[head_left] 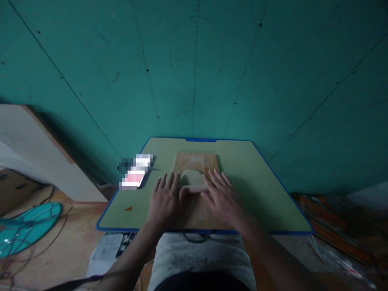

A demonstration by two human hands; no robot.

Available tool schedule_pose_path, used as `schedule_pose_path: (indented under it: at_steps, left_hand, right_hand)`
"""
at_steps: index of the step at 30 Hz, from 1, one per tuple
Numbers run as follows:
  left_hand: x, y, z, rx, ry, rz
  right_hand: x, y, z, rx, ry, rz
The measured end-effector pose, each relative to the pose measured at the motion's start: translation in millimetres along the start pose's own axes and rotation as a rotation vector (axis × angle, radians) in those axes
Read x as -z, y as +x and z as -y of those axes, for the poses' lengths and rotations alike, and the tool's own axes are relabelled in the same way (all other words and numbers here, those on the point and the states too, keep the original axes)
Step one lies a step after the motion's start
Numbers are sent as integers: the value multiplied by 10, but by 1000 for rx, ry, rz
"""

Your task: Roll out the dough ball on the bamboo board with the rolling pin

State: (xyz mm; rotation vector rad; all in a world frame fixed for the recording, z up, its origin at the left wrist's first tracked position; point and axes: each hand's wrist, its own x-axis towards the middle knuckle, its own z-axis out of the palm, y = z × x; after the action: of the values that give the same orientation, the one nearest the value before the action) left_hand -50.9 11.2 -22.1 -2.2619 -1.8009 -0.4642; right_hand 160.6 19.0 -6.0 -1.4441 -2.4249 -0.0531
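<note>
A pale, flattened round piece of soft material (192,178), dough or clay, lies on a wooden board (195,161) at the middle of the small table. Its near edge forms a thicker ridge. My left hand (165,200) rests at its left side, palm down, fingers stretched forward. On the right, my right hand (222,198) lies palm down with its fingers spread, the fingertips touching the right edge of the piece. What lies under the palms is hidden.
The table (257,182) is light green with a blue rim and stands against a green wall (194,81). A lit phone (136,173), partly pixelated, is at the left edge. Left on the floor are a turquoise round object (33,226) and cables.
</note>
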Motion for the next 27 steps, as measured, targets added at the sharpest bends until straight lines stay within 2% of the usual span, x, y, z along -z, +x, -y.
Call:
schedule_pose_path:
  at_steps: [5,10,14,17,21,27]
  left_hand:
    - [-19,351,0,79,46,7]
    - [-45,805,63,166,25,112]
    - [-82,1101,138,207,-29,213]
    - [-117,1245,186,205,-40,246]
    - [-116,1262,201,184,-26,212]
    - [-38,965,98,172,10,142]
  right_hand:
    - [-49,366,-94,-109,14,111]
    - [-139,824,-220,-256,22,212]
    - [-212,1144,-363,-282,42,256]
    - [-238,1316,-441,-294,46,276]
    - [-215,1321,-428,-292,42,268]
    - [-165,928,-249,-217,-31,143]
